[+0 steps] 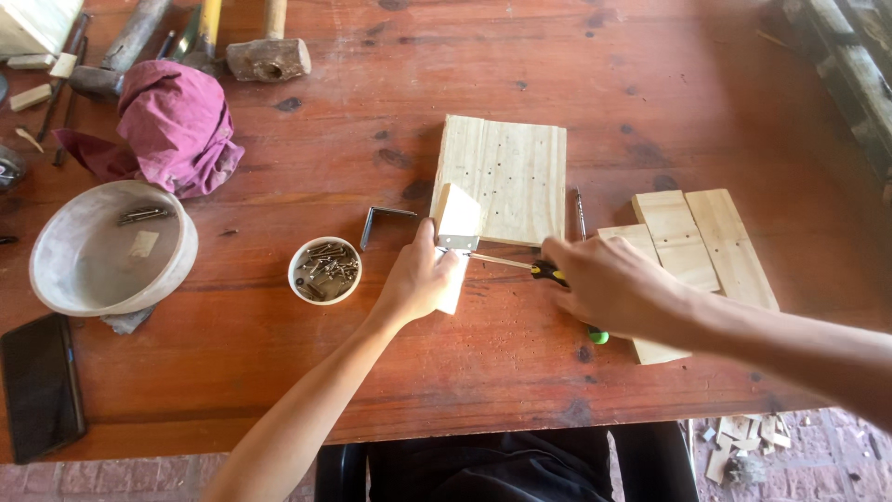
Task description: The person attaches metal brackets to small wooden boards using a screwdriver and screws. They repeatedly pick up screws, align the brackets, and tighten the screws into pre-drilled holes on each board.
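Observation:
My left hand point(418, 279) grips a small pale wood block point(458, 218) that bears a metal bracket point(457, 243), holding it steady on the table. My right hand point(609, 284) is closed around a screwdriver point(506, 262) with a black and green handle; its shaft points left, tip at the bracket. Just behind the block lies a square pale board point(511, 177) dotted with small holes.
A small white cup of dark screws point(325, 270) and a loose metal bracket point(383, 221) sit left of my left hand. Narrow wood slats point(701, 237) lie at right. A large bowl point(107, 249), magenta cloth point(177, 125), hammers point(268, 56) and a dark phone point(39, 383) occupy the left side.

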